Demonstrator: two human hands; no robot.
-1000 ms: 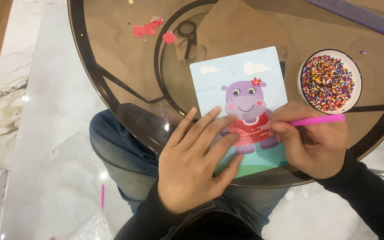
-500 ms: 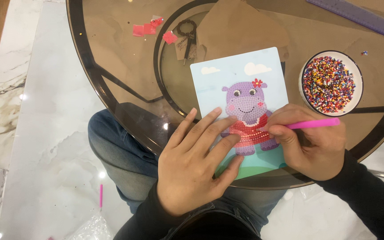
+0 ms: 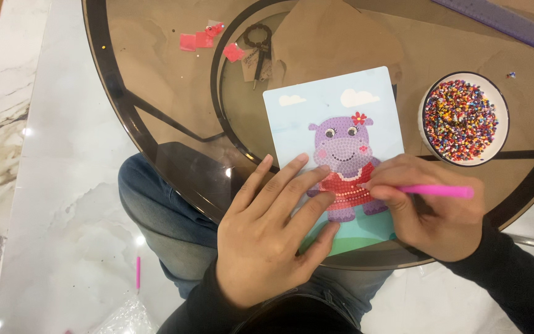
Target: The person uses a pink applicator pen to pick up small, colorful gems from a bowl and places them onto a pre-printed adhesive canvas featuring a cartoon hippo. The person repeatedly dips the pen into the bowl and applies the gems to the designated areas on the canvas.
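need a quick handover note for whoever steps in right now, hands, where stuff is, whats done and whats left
Left hand: flat on the picture card, pinning its lower left part to the glass table.
Right hand: grips the pink pen, tip on the hippo's red dress.
Bowl of mixed beads: right of the card, apart from it.
Scissors and pink scraps: far side of the table.
Second pink stick: on the floor.
Done: head and dress look beaded.
Left: cannot tell; the hands hide the lower card.
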